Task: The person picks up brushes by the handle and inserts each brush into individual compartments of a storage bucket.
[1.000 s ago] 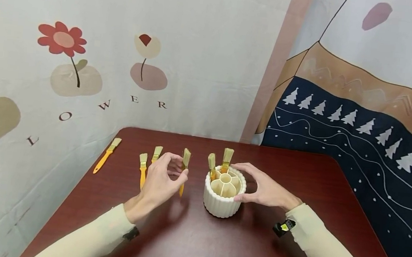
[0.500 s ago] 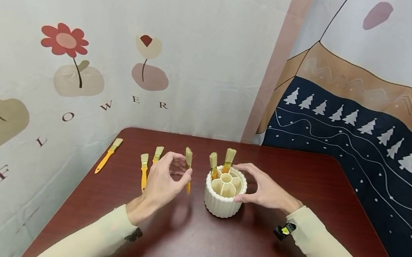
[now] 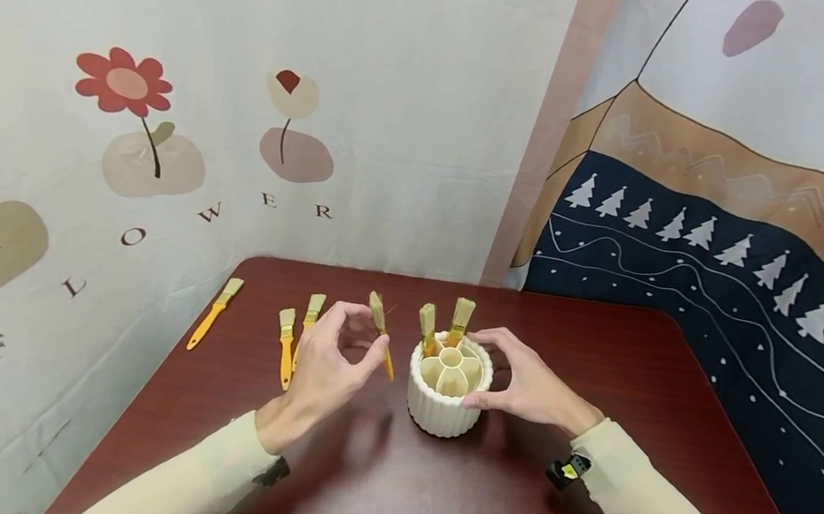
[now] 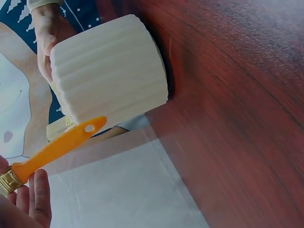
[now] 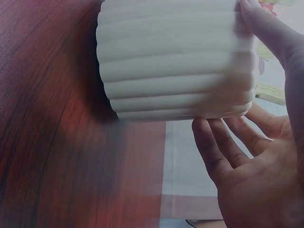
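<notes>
Brush (image 3: 378,312), pinched near its metal collar (image 4: 9,181) by the left hand (image 3: 328,365), was held tilted above the surface (image 3: 387,489), towards its far edge: judged light, stiff, perhaps slick along the orange handle (image 4: 59,149), best taken by the collar! Ribbed and rigid-looking, the white holder (image 3: 443,413) was clasped by the right hand (image 3: 530,382); three loose brushes (image 3: 286,340) were strewn towards the far-left corner.

Three brushes (image 3: 286,347) lie on the table (image 3: 387,489) left of a holder (image 3: 444,415) containing two brushes (image 3: 460,323).
</notes>
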Motion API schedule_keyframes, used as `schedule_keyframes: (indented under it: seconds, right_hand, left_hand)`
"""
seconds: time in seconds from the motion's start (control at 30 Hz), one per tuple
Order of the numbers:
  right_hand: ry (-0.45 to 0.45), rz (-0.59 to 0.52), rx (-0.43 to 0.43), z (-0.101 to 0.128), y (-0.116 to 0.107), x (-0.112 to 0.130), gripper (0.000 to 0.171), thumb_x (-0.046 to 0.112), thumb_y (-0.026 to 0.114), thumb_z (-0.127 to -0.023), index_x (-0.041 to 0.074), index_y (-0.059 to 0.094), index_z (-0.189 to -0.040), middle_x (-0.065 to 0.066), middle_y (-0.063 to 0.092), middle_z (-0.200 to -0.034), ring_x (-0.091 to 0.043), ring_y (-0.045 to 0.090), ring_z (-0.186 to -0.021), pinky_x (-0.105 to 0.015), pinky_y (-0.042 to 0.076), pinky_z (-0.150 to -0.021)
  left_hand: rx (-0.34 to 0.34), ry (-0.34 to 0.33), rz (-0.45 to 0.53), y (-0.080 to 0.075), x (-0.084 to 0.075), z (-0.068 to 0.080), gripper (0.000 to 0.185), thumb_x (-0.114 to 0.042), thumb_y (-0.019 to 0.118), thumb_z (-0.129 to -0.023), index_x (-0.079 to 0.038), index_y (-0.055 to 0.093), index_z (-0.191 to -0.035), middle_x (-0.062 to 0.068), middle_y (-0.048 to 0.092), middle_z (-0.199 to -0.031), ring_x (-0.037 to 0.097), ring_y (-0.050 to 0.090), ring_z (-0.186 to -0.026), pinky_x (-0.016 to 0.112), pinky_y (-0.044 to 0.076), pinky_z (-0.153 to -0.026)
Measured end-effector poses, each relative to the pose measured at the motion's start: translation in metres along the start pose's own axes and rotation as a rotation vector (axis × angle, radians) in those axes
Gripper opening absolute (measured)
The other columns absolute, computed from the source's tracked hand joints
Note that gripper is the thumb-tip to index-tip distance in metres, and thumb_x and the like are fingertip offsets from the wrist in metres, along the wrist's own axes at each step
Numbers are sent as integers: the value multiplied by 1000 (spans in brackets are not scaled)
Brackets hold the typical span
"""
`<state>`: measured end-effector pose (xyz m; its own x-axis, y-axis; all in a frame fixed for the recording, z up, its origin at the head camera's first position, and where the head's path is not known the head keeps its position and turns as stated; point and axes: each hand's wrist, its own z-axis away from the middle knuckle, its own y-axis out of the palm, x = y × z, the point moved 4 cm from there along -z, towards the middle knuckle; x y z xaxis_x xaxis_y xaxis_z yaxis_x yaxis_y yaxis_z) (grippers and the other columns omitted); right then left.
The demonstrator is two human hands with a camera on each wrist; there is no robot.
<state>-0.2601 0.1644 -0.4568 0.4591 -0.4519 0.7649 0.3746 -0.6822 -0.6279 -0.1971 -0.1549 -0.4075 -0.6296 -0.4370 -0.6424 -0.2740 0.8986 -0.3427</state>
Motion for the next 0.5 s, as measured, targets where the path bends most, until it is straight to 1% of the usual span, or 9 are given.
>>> schedule_keyframes:
  seconds: [0.1, 0.23, 0.37, 0.5]
  right_hand:
    - [-17, 6, -18, 0, 0, 1, 98, 46, 107, -85, 20, 56, -165, -2, 64, -164, -23, 71, -139, -33, 67, -110]
    - [-38, 17, -34, 0, 1, 3, 96, 46, 107, -85, 18, 58, -163, -5, 64, -163, -24, 73, -137, -30, 68, -106]
    - [-47, 33, -46, 1, 1, 4, 95, 46, 107, -85, 16, 59, -160, -6, 65, -162, -24, 74, -134, -27, 67, -104]
    - [-53, 56, -58, 1, 2, 5, 94, 48, 107, -85, 16, 59, -159, -6, 65, -161, -22, 75, -132, -28, 68, -105]
  left_hand:
    - [-11, 27, 31, 1, -3, -3, 31, 1, 88, -97, -1, 70, -123, 8, 83, -104, 22, 84, -88, 25, 71, -78]
    - [-20, 50, 69, 2, -7, -6, 31, 2, 87, -97, 0, 69, -123, 9, 83, -106, 25, 85, -89, 23, 71, -79]
    - [-33, 55, 85, 3, -8, -7, 32, 2, 86, -98, 1, 69, -124, 10, 84, -106, 25, 86, -90, 23, 71, -82]
    - [-51, 48, 94, 3, -9, -9, 31, 0, 86, -99, 0, 68, -124, 8, 86, -102, 23, 86, -90, 22, 71, -84]
